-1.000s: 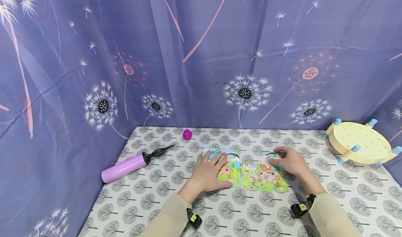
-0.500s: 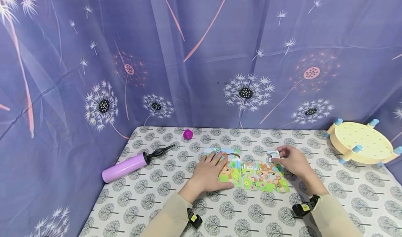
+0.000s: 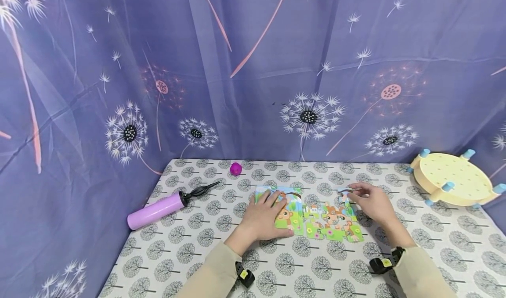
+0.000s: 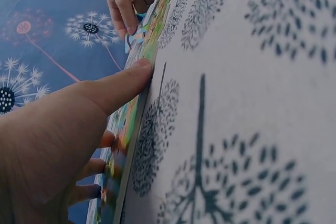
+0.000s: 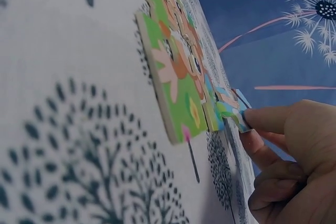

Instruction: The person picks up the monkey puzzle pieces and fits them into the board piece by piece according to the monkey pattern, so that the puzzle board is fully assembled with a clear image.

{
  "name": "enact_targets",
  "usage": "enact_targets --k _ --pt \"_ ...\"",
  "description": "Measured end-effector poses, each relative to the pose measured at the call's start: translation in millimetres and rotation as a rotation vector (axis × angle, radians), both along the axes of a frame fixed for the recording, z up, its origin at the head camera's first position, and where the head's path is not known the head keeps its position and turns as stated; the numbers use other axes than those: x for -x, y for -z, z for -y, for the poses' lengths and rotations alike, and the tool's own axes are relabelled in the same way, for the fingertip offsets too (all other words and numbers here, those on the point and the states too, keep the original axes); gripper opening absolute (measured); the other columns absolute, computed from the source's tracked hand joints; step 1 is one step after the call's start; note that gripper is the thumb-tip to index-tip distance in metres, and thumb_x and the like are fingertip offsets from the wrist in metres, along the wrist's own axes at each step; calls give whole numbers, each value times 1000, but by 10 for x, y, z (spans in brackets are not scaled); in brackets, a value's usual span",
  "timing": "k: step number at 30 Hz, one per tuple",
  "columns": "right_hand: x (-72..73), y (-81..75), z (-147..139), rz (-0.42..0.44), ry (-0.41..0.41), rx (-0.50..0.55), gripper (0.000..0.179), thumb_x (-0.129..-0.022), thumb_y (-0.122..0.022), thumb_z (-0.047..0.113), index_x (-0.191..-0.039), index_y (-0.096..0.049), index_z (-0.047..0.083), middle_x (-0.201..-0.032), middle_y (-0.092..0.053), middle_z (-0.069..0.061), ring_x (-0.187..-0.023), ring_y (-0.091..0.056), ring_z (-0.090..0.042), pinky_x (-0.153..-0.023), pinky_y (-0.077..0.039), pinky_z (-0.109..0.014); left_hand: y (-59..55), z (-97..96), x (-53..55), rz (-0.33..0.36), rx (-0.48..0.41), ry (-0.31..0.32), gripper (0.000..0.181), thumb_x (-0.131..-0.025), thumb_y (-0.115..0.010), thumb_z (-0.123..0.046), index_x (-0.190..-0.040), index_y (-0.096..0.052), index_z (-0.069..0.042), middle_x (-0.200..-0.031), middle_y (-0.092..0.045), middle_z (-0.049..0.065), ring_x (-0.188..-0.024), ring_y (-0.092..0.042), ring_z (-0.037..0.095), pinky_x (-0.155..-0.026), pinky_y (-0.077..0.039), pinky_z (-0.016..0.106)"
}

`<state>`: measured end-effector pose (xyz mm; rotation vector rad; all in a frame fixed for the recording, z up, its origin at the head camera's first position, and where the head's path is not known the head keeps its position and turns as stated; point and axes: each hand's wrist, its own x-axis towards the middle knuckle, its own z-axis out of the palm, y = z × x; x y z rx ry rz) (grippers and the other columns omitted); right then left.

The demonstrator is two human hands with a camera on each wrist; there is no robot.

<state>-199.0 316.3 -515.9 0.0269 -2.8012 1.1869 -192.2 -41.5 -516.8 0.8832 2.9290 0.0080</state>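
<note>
Fingers (image 5: 275,119) of a person's right hand (image 3: 373,202) pinch a puzzle piece (image 3: 344,193) at the far right corner of a partly assembled monkey puzzle (image 3: 334,235); whether the piece touches its neighbors cannot be told. With fingers spread wide, the left hand (image 3: 262,219) rests on a picture board (image 3: 294,220) just beside the puzzle's left edge. On the tree-print tablecloth (image 3: 292,265), a lilac pump (image 3: 156,212) lies at left, a magenta ball (image 3: 236,169) sits near the dandelion-patterned curtain (image 3: 253,113), and a yellow, blue-tipped stool (image 3: 454,177) lies at far right, legs up.
</note>
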Motion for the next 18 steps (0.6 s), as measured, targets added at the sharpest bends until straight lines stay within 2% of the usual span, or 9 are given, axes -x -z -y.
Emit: enact_targets --k 6,14,18 --pt "13 8 -23 -3 23 10 34 -100 -71 23 -125 -70 1 -105 -71 -20 -73 -63 -20 -48 -49 -29 -7 4 -3 7 2 -4 103 -84 -46 -91 -166 -28 -32 -173 -17 -2 -156 -21 31 -120 -23 66" --pt "42 -42 48 5 29 46 37 -103 -67 29 -127 -69 1 -108 -73 -18 -86 -66 -24 -57 -52 -28 -4 9 -5 0 1 1 103 -84 -47 -91 -166 -28 -31 -173 -17 -2 -156 -21 31 -120 -25 66" --pt "61 -50 121 22 27 87 39 -102 -68 30 -129 -68 1 -107 -73 -18 -81 -66 -23 -50 -50 -29 0 7 -6 5 -3 -2 103 -84 -47 -90 -166 -29 -31 -173 -19 1 -156 -21 32 -120 -23 66"
